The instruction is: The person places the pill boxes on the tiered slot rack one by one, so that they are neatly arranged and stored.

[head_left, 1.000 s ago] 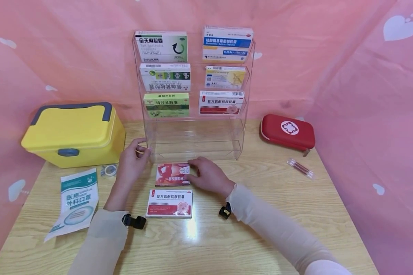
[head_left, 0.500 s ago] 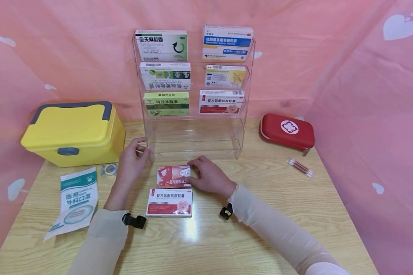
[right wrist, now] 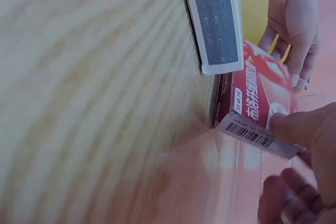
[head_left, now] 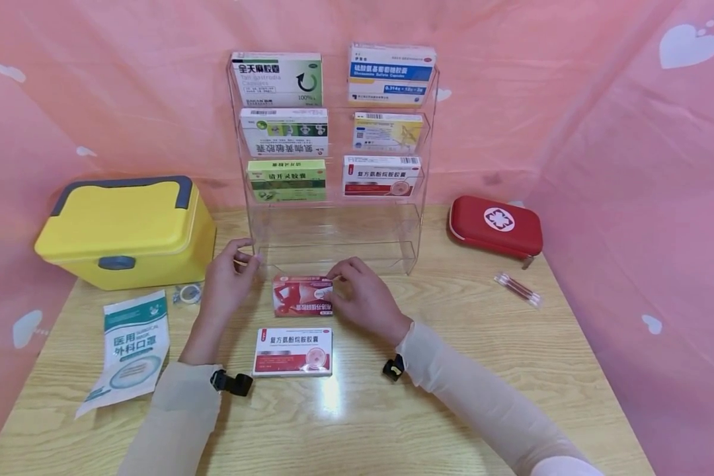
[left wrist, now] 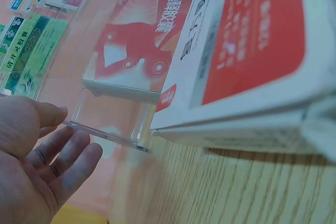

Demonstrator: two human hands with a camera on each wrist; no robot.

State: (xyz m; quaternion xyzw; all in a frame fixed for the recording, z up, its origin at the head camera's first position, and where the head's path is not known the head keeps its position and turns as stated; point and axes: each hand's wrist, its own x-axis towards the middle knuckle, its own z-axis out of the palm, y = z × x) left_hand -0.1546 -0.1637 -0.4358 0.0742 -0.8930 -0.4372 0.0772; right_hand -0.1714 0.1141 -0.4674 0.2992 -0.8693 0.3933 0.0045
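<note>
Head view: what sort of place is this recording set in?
Probably a staged pharmacy or first-aid demo table: a clear acrylic rack holds medicine boxes, a red first-aid pouch and yellow case sit beside it, and pink sheeting surrounds the wooden table.

yellow case (head_left: 125, 228), red pouch (head_left: 496, 226), perhaps swabs (head_left: 517, 289)
</note>
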